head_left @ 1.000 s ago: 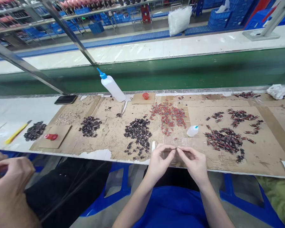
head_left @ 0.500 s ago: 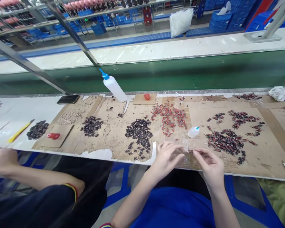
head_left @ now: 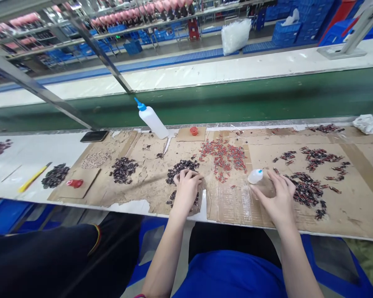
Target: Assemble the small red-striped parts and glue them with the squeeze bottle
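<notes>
Dark little parts (head_left: 182, 166) in a heap at the cardboard's (head_left: 149, 178) centre, covered at its near edge by left hand (head_left: 186, 188), fingers curled down into them; grip itself not discernible. Right hand (head_left: 278, 196) spread flat, fingers apart, at three o'clock from that heap, touching the pile of red-and-black parts (head_left: 306, 190). Small squeeze bottle (head_left: 255, 176) lying just beside its thumb, contents not visible. Big white bottle (head_left: 152, 118), blue nozzle, tilted at twelve o'clock; red cap (head_left: 193, 130) near it.
</notes>
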Tool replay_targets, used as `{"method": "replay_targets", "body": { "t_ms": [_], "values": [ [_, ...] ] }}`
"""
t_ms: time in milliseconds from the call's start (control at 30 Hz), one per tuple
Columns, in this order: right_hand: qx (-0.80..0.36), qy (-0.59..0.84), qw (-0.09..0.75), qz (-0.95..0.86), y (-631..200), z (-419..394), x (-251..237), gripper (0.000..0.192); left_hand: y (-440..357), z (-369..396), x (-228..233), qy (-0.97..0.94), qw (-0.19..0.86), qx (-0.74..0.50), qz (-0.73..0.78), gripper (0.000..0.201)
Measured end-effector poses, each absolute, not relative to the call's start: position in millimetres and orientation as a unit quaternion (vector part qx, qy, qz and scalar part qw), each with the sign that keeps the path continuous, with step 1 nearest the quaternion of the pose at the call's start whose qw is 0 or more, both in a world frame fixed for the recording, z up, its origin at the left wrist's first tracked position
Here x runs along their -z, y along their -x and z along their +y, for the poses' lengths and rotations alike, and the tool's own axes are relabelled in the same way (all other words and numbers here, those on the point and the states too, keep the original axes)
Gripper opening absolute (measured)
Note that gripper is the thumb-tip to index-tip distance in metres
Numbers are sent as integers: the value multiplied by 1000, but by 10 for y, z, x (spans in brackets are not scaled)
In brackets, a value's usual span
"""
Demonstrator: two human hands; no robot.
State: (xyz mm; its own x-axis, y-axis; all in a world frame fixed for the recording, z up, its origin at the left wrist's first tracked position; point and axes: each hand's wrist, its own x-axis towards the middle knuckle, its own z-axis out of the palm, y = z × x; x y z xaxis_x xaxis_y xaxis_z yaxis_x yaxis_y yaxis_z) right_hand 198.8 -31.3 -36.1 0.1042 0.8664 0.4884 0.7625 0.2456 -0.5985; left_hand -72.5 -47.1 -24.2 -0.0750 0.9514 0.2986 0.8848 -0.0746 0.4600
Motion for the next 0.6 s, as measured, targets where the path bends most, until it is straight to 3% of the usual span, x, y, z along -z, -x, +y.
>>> {"method": "replay_targets", "body": {
  "t_ms": [200, 400, 600],
  "values": [
    [-151, 600, 444, -648, -1869, -199, 405, 40, 752, -429, 150, -720, 84, -238, 646, 19],
    [-393, 559, 531, -501, -1868, -361, 241, 40, 440, -482, 53, -733, 200, -251, 599, 21],
    [-423, 550, 583, -422, -1955, -458, 235, 40, 154, -540, 237, -754, 255, -286, 534, 23]
  ]
}}
